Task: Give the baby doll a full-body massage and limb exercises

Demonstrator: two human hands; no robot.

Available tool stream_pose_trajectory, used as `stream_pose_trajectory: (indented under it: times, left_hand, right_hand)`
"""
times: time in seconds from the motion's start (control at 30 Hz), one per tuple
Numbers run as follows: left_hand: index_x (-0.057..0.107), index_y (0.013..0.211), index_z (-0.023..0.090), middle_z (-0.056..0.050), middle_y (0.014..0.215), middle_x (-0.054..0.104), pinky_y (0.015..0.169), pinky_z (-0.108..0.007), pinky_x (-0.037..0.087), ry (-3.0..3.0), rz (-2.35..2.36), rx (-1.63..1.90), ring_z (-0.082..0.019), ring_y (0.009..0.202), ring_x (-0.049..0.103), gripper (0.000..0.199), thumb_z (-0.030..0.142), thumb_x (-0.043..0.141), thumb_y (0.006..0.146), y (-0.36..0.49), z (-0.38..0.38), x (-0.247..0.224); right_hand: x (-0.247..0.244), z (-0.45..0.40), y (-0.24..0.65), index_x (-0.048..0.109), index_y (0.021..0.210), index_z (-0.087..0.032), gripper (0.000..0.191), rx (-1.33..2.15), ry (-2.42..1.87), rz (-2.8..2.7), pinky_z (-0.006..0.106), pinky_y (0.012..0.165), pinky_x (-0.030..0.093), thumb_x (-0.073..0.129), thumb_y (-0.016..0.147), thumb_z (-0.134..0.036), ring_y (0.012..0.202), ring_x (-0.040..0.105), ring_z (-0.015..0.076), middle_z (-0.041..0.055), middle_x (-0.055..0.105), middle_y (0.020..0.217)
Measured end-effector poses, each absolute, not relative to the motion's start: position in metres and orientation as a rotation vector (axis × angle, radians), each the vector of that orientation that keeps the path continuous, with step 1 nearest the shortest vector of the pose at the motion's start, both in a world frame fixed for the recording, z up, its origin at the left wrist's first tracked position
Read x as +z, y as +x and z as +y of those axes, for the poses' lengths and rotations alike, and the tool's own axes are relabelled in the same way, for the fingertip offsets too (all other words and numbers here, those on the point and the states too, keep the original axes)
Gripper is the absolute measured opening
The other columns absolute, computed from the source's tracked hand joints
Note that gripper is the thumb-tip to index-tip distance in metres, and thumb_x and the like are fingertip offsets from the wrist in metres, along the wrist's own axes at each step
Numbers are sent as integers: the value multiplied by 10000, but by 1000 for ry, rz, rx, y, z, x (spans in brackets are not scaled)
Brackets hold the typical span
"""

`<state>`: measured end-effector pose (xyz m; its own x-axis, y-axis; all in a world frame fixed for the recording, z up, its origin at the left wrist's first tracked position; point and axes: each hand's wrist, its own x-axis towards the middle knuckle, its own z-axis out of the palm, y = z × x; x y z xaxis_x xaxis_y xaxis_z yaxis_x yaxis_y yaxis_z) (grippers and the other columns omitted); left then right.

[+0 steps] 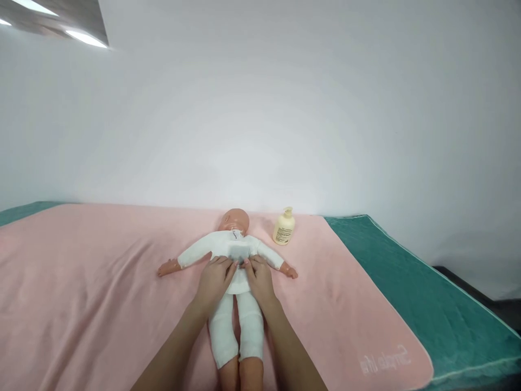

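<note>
A baby doll (pixel 239 282) in a white long-sleeved top and white trousers lies stretched out, head away from me and arms spread. On the torso's left side rests my left hand (pixel 215 279), fingers laid over the white top and thumb pointing inward. My right hand (pixel 258 277) lies on the other side in a mirrored pose, its thumb close to the left one near the midline. A grey patch (pixel 239 251) shows on the top just beyond the thumbs. Both hands look open against the doll, with parts of the fingertips hard to make out.
A cream pump bottle (pixel 284 227) stands right of the doll's head. Beneath everything spreads a pink blanket (pixel 345 304) with some folds at left, over a green cover (pixel 411 282). Behind rises a plain white wall (pixel 260 108).
</note>
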<state>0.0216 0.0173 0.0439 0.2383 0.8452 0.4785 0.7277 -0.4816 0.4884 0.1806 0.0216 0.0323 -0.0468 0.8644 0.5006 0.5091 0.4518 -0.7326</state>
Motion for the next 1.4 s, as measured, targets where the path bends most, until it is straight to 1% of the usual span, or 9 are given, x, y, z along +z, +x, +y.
stream_pose_trajectory:
  times: [0.13,0.27,0.33,0.47,0.57,0.8,1.0,1.23,1.4]
  left_hand:
    - [613,705,183,-74,741,659,753,-388,438,2340,1509,1081,-238,761,584,463,414,314,973,19,30,59]
    - [650,798,188,-76,895,685,823,-363,445,2375,1460,1142,-224,878,599,450,395,295,979,19,57,74]
    - [653,827,187,-75,918,691,829,-360,446,2399,1451,1155,-223,889,604,427,374,300,979,20,69,75]
    - [634,750,189,-75,804,694,776,-395,444,2447,1492,1150,-248,803,602,407,354,331,966,22,80,60]
    - [629,735,198,-76,791,695,758,-411,440,2461,1545,1146,-259,796,593,372,338,361,952,23,80,45]
    - [632,814,199,-67,898,686,810,-418,449,2460,1568,1148,-252,871,573,285,259,384,941,23,76,38]
    - [650,978,207,-66,1096,666,913,-427,432,2442,1558,1309,-259,1046,552,247,233,408,930,23,73,39]
    - [658,890,197,-72,977,702,870,-436,446,2432,1619,1151,-271,957,579,246,238,417,923,22,74,40]
    - [660,927,200,-70,1000,701,865,-435,450,2416,1612,1172,-267,950,580,249,249,416,922,19,78,36]
  right_hand:
    - [50,38,184,699,705,-205,524,444,-1210,-1666,322,821,410,337,986,-460,855,593,205,51,653,762]
    - [64,63,181,669,779,-200,506,393,-1227,-1626,328,864,388,288,996,-453,942,572,210,69,671,879]
    - [63,71,177,649,766,-198,488,375,-1240,-1634,327,830,390,298,992,-450,894,571,210,73,667,857]
    - [47,78,173,600,712,-201,463,361,-1268,-1681,315,719,390,299,991,-416,760,562,203,63,647,762]
    - [38,79,173,586,717,-202,411,378,-1273,-1746,311,696,386,329,986,-378,740,558,201,56,644,755]
    - [39,73,173,593,803,-204,313,405,-1273,-1794,346,801,393,368,981,-329,865,541,219,62,637,865]
    - [40,67,174,620,1036,-217,212,383,-1181,-1771,377,950,389,445,960,-310,1069,511,220,75,608,1107]
    - [37,74,172,650,948,-215,229,375,-1240,-1866,383,898,413,435,962,-293,966,559,216,63,659,1008]
    - [38,72,172,642,1001,-222,231,377,-1227,-1884,390,941,405,429,966,-305,1032,555,218,59,659,1055]
